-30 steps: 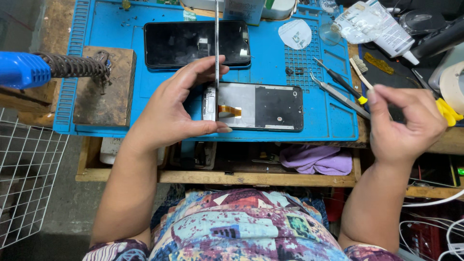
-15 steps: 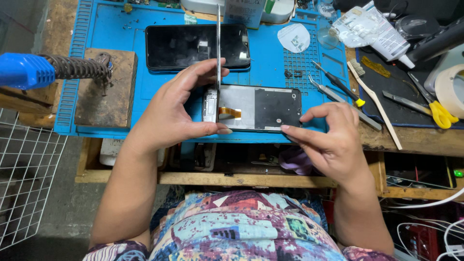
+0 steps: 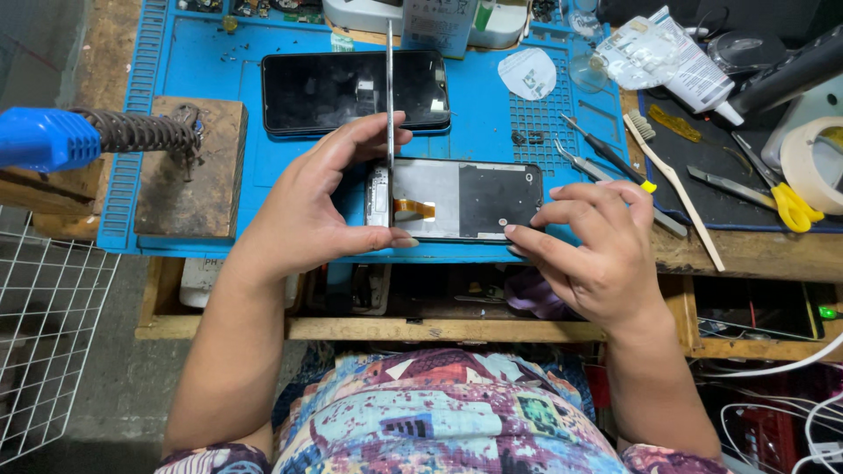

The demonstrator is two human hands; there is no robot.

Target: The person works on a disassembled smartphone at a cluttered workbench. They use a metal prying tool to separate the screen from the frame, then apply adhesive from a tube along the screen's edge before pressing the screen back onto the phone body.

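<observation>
Right hand has slid in a bit closer since half a second ago, fingertips now pinching the right end of the opened phone frame, flat dark metal with an orange ribbon cable, lying on the blue mat. Left hand pinches the thin glass screen panel standing edge-on, upright.

Phone-repair workshop: worn wooden bench carrying blue repair mat, soldering-iron stand, tweezers, screwdriver, tape roll, opened phone.
</observation>
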